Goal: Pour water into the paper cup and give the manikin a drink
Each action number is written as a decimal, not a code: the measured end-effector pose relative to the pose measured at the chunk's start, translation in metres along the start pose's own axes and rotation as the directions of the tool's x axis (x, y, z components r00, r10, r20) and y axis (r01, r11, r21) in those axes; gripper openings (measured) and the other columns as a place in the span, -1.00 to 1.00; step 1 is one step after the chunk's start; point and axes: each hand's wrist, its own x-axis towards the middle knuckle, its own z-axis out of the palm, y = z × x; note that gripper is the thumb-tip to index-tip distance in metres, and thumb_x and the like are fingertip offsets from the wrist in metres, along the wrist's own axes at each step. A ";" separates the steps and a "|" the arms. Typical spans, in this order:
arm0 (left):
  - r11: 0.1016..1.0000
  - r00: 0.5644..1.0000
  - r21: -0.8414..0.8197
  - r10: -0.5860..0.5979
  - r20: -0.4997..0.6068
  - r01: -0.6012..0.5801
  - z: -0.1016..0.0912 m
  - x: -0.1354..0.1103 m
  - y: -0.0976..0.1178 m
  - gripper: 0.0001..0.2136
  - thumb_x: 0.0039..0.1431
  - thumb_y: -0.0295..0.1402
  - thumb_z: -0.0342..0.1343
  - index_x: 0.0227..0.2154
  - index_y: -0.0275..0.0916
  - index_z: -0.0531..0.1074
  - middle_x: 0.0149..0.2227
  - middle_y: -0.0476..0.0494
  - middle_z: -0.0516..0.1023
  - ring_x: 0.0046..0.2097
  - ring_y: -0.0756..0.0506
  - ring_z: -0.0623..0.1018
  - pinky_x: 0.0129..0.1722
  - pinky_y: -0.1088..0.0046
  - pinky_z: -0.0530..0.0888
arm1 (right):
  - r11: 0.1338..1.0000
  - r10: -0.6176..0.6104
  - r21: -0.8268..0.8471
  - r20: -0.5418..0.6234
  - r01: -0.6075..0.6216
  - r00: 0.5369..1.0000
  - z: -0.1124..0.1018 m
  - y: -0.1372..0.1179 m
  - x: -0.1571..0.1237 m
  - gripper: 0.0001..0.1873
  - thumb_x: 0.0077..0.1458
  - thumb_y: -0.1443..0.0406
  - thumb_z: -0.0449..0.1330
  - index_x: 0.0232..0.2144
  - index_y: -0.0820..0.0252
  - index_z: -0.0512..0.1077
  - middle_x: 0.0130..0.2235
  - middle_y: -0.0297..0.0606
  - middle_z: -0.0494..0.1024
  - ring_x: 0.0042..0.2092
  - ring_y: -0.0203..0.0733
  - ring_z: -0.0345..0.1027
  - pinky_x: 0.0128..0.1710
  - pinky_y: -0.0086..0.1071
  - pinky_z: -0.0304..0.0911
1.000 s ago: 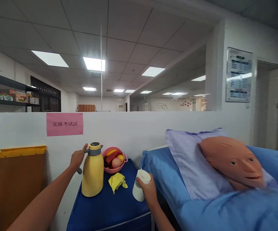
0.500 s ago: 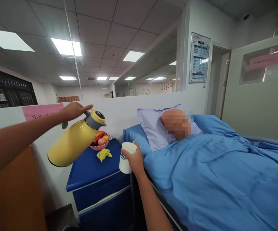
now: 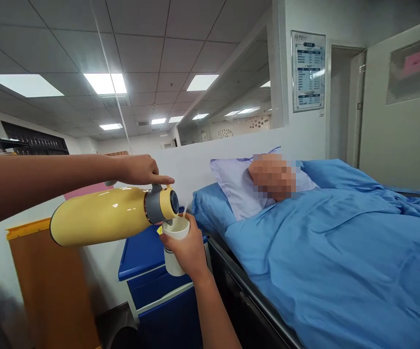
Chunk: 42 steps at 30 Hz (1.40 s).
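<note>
The likeliest trouble is a spill: the yellow flask [image 3: 103, 217] lies almost on its side in the air, its spout [image 3: 168, 222] right at the rim of the white cup [image 3: 173, 266]. Should the left hand [image 3: 140, 169] tip it too fast, or the cup drift aside, liquid could run down the outside onto the right hand [image 3: 191, 248]; if it is hot, it could scald. Squeezing the cup too hard might buckle its wall. The left hand is closed around the flask's handle, one digit stretched to the lid; the right hand wraps the cup, held above the blue bedside cabinet [image 3: 142, 257], near the bed [image 3: 304, 237]. A thin, straw-like stick [image 3: 185, 209] stands up from the cup. The cup's visible inside is pale, and its liquid level cannot be told; the opaque flask hides its contents.
</note>
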 end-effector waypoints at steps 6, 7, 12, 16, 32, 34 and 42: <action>0.997 0.980 0.042 0.053 0.192 -0.062 0.009 -0.014 0.015 -0.27 0.07 0.36 -0.13 -0.68 -0.24 0.49 -0.56 -0.24 0.41 -0.42 -0.17 0.47 -0.37 0.30 0.26 | 0.995 0.033 -0.097 -0.011 -0.034 0.999 0.007 0.010 -0.008 -0.37 -0.23 0.26 0.41 -0.04 0.10 0.36 -0.25 -0.33 0.62 -0.24 -0.02 0.53 -0.25 -0.24 0.40; 0.998 0.981 0.033 0.055 0.184 -0.062 0.010 -0.015 0.015 -0.27 0.06 0.36 -0.12 -0.69 -0.25 0.48 -0.57 -0.24 0.40 -0.42 -0.17 0.47 -0.36 0.29 0.25 | 0.993 0.037 -0.114 -0.011 -0.038 0.999 0.007 0.011 -0.009 -0.36 -0.23 0.25 0.41 -0.03 0.10 0.35 -0.25 -0.33 0.62 -0.24 -0.01 0.54 -0.24 -0.22 0.40; 0.998 0.977 0.001 0.060 0.203 -0.061 0.021 -0.019 0.012 -0.28 0.06 0.36 -0.10 -0.66 -0.25 0.51 -0.56 -0.24 0.39 -0.37 -0.21 0.50 -0.33 0.29 0.24 | 0.977 0.045 -0.208 -0.010 -0.046 0.999 0.009 0.018 -0.015 -0.32 -0.24 0.21 0.45 -0.02 0.09 0.35 -0.26 -0.32 0.62 -0.21 0.05 0.54 -0.19 -0.15 0.38; 0.996 0.967 0.051 0.063 0.248 -0.078 0.031 -0.023 0.013 -0.31 0.05 0.35 -0.05 -0.64 -0.24 0.52 -0.55 -0.25 0.41 -0.36 -0.21 0.50 -0.33 0.28 0.23 | 0.966 0.015 -0.258 0.052 -0.001 0.999 0.016 0.027 -0.020 -0.30 -0.27 0.16 0.46 -0.03 0.07 0.37 -0.21 -0.27 0.62 -0.16 0.11 0.53 -0.20 -0.13 0.37; 0.998 0.975 -0.062 0.017 0.220 -0.003 0.053 -0.027 0.035 -0.51 -0.24 0.16 0.33 -0.76 -0.20 0.44 -0.73 -0.14 0.31 -0.43 -0.23 0.49 -0.31 0.22 0.29 | 0.950 0.032 -0.312 0.125 0.009 0.992 0.018 0.036 -0.025 -0.39 -0.19 0.12 0.45 -0.07 0.05 0.36 -0.20 -0.30 0.61 -0.14 0.09 0.52 -0.20 -0.16 0.34; 0.998 0.973 -0.054 0.025 0.231 -0.013 0.053 -0.024 0.039 -0.55 -0.21 0.12 0.33 -0.71 -0.20 0.49 -0.69 -0.16 0.36 -0.38 -0.25 0.50 -0.28 0.23 0.31 | 0.956 0.040 -0.292 0.116 -0.004 0.992 0.019 0.036 -0.026 -0.37 -0.20 0.12 0.45 -0.06 0.05 0.36 -0.19 -0.28 0.61 -0.13 0.11 0.52 -0.20 -0.15 0.35; 0.990 0.946 0.109 0.053 0.319 -0.091 0.048 -0.016 0.058 -0.58 -0.14 0.12 0.28 -0.56 -0.20 0.57 -0.56 -0.24 0.47 -0.27 -0.30 0.51 -0.20 0.21 0.33 | 0.973 0.086 -0.221 0.084 -0.065 0.993 0.019 0.037 -0.028 -0.39 -0.20 0.14 0.44 -0.07 0.05 0.35 -0.17 -0.29 0.62 -0.12 0.08 0.53 -0.14 -0.16 0.36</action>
